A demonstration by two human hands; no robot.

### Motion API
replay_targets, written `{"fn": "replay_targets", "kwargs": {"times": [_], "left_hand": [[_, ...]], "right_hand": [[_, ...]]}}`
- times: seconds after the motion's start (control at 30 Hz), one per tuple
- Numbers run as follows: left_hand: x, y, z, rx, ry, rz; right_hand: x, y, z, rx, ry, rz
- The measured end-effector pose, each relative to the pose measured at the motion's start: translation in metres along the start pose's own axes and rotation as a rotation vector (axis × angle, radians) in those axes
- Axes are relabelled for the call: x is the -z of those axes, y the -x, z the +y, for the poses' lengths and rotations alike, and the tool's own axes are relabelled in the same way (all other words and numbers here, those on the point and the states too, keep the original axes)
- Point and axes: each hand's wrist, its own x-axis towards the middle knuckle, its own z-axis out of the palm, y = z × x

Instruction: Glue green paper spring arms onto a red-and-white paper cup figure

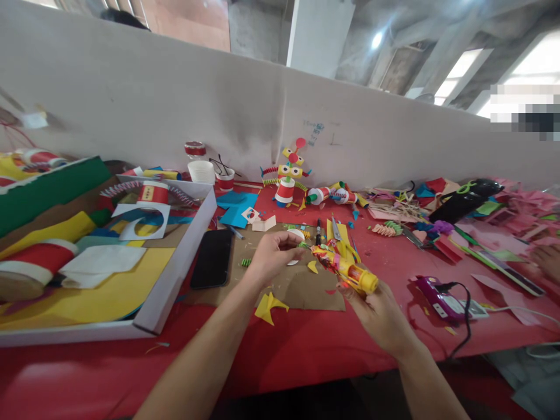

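Note:
Gripped in my right hand (367, 303) is a yellow glue gun (350, 271), its tip pointing left and away from me. My left hand (275, 254) is closed in a pinch just left of that tip, on what looks like a small green folded paper strip (303, 245). Partly hidden behind the left fingers is a white round piece (296, 234). Beneath both hands lies a brown cardboard sheet (315, 297) with yellow paper scraps (270, 308) along its near edge. Scissors (336, 229) and a black marker (318, 230) rest beyond the glue gun.
A black phone (212, 259) lies left, beside a white box (175, 280) of coloured paper and cups. Paper-cup figures (285, 189) stand or lie by the wall. At right are a black bottle (466, 198), a purple power adapter (440, 297) with cables, and another person's hand (546, 259).

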Motion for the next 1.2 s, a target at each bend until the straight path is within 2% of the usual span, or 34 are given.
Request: {"fn": "replay_targets", "kwargs": {"times": [0.3,0.43,0.7,0.87,0.97,1.07,1.2], "left_hand": [[-0.002,-0.007,-0.006,-0.061,0.051,0.016],[-0.001,-0.008,-0.008,-0.048,0.045,0.019],[-0.002,-0.001,0.002,-0.064,-0.009,0.041],[0.003,-0.004,-0.001,-0.068,0.073,0.038],[0.006,-0.008,-0.006,-0.057,0.200,0.010],[0.007,-0.007,-0.006,-0.046,0.316,-0.011],[0.007,-0.004,-0.003,-0.027,0.399,-0.048]], "right_hand": [[-0.004,-0.004,-0.004,-0.080,-0.095,0.001],[-0.002,-0.005,-0.005,-0.082,-0.112,-0.001],[-0.004,-0.006,-0.004,-0.111,-0.135,0.001],[0.002,-0.006,-0.005,-0.134,-0.117,0.044],[0.011,-0.004,0.006,-0.181,-0.005,0.102],[0.019,-0.001,0.033,-0.236,0.272,0.128],[0.021,0.002,0.074,-0.357,0.723,0.009]]}}
